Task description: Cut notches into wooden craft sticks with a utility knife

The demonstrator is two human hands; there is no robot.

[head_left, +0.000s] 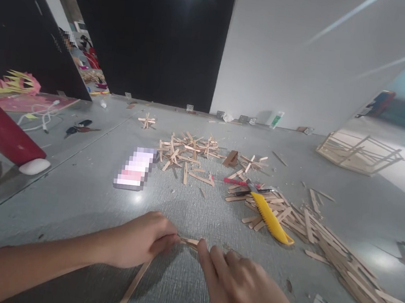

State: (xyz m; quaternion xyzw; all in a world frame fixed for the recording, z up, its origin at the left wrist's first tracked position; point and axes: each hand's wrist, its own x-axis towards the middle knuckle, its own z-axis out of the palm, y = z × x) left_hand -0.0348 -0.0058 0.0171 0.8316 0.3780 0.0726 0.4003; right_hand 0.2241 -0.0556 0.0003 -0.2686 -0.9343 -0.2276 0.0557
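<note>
My left hand is closed, its thumb and fingers pinching one end of a short wooden craft stick. My right hand grips the other end, so only the middle of the stick shows between the two. A longer thin wooden strip slants down from beneath my left hand to the bottom edge; whether that hand also holds it I cannot tell. Beyond my right hand, a yellow-handled cutter rests on a heap of loose craft sticks.
Small crossed stick pieces lie mid-table, near a blurred phone. A red cylinder leans in at left, with keys and a white cable behind. A stick frame stands at right. Dark and white panels rise behind.
</note>
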